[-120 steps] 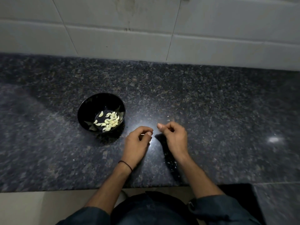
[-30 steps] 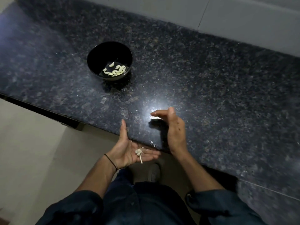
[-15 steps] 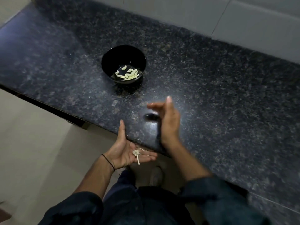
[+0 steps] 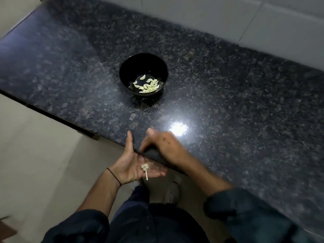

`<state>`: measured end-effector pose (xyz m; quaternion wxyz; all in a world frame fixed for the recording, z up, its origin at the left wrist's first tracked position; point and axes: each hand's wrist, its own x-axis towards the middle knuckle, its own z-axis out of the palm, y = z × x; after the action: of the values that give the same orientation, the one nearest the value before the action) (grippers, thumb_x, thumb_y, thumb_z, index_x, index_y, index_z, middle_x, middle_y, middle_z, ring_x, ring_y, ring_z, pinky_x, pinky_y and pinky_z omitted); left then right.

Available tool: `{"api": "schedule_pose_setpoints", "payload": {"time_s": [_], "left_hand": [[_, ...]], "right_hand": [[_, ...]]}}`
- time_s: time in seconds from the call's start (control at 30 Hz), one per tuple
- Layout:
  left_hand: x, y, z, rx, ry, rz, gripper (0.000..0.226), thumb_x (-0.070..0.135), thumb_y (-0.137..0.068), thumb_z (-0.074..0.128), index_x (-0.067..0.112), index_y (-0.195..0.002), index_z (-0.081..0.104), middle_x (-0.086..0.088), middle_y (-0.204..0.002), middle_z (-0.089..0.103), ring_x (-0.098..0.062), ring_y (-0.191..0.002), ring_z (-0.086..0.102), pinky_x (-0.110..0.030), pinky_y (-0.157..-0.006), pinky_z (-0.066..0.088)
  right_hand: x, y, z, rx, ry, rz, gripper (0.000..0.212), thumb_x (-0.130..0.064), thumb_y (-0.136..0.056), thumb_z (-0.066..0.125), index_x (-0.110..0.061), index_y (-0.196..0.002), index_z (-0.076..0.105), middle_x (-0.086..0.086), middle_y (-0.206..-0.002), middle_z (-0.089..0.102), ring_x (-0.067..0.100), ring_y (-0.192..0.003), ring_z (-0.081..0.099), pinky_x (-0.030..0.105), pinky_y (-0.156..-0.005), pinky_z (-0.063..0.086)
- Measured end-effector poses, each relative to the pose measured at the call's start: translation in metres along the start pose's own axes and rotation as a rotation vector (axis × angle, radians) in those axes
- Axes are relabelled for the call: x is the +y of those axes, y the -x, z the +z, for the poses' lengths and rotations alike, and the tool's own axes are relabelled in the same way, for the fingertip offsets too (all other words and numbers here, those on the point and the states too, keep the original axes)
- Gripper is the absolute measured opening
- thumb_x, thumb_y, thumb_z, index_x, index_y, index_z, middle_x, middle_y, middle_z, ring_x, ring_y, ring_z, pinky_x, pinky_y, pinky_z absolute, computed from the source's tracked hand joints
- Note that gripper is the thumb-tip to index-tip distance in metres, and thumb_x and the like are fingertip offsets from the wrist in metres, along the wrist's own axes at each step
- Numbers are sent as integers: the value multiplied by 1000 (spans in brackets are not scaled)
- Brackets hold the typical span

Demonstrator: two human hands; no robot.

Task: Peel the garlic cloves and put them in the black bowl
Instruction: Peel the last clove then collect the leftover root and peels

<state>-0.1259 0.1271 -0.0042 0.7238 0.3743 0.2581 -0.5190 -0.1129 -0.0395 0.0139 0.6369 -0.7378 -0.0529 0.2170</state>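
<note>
The black bowl (image 4: 126,74) stands on the dark granite counter (image 4: 228,95) and holds several peeled garlic cloves (image 4: 148,84). My left hand (image 4: 133,163) is cupped palm up just below the counter's front edge, with a pale garlic stem and bits of skin (image 4: 145,168) lying in it. My right hand (image 4: 163,146) rests edge-down on the counter at that front edge, directly above the left palm, fingers together and holding nothing.
A bright light reflection (image 4: 178,128) shines on the counter right of my right hand. A tiled wall (image 4: 228,18) runs behind the counter. Beige floor (image 4: 43,155) lies below, with my shoe (image 4: 172,192) visible between my arms.
My right hand has swept toward me across the counter to its front edge, over the cupped left palm. The view has shifted, so the bowl sits more to the right.
</note>
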Motion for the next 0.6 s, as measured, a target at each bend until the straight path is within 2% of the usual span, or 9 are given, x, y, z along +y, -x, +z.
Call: {"api": "schedule_pose_setpoints", "payload": {"time_s": [0.07, 0.13, 0.17, 0.23, 0.27, 0.33, 0.4, 0.5, 0.6], "left_hand": [[-1, -1, -3, -2, -21, 12, 120, 95, -71, 18, -3, -109, 74, -31, -115, 67, -44, -105, 68, -55, -86, 58], [-2, -2, -4, -4, -24, 8, 121, 95, -72, 17, -4, -113, 72, -32, -121, 64, -43, -109, 67, -56, -90, 56], [-1, -1, -4, -7, -31, 11, 122, 96, -72, 17, -4, -118, 69, -34, -125, 61, -46, -113, 64, -57, -93, 54], [1, 1, -2, -3, -25, -16, 129, 98, -67, 17, -7, -126, 62, -42, -126, 56, -52, -113, 62, -53, -91, 57], [3, 2, -2, 7, -18, -41, 132, 100, -64, 17, -7, -129, 58, -45, -125, 55, -54, -112, 61, -50, -89, 58], [4, 2, 1, 21, -13, -63, 133, 102, -61, 18, -6, -131, 54, -46, -124, 54, -55, -113, 60, -48, -87, 60], [4, 3, 0, 27, -3, -74, 135, 102, -59, 19, -7, -130, 54, -46, -124, 55, -54, -113, 61, -46, -84, 60], [5, 1, -4, 23, -24, -81, 138, 103, -58, 19, -11, -127, 56, -45, -123, 56, -53, -112, 62, -44, -82, 61], [5, -1, -9, 7, -57, -82, 139, 102, -60, 16, -11, -128, 58, -44, -123, 56, -53, -112, 62, -44, -83, 61]], "right_hand": [[5, 17, 28, -78, -55, 28, 66, -54, -104, 40, -4, -90, 79, 11, -89, 77, 26, -82, 73, 44, -86, 57], [3, 20, 36, -47, -139, 23, 67, -53, -105, 39, -1, -91, 79, 16, -90, 77, 34, -84, 73, 49, -88, 56], [-1, 16, 32, 10, -184, 8, 65, -47, -107, 38, 2, -91, 78, 17, -90, 77, 34, -86, 73, 47, -90, 56], [-13, -1, 11, 200, -248, -19, 62, -38, -108, 36, 6, -92, 76, 16, -90, 77, 27, -86, 74, 34, -87, 57], [-16, -14, -3, 297, -249, -39, 60, -37, -109, 36, 5, -94, 76, 15, -91, 77, 26, -87, 74, 35, -87, 57], [-14, -43, -32, 437, -158, -73, 55, -44, -107, 40, -4, -99, 77, 9, -95, 78, 26, -93, 74, 45, -92, 57], [-8, -68, -50, 478, 34, -73, 48, -49, -104, 45, -13, -103, 76, 1, -101, 76, 17, -99, 72, 46, -93, 55], [0, -85, -53, 336, 288, -133, 43, -44, -105, 45, -11, -107, 73, 0, -105, 70, 7, -98, 65, 33, -89, 52], [2, -72, -29, 113, 306, -207, 40, -35, -107, 46, -9, -112, 74, 1, -114, 72, 12, -108, 66, 34, -99, 51]]}}
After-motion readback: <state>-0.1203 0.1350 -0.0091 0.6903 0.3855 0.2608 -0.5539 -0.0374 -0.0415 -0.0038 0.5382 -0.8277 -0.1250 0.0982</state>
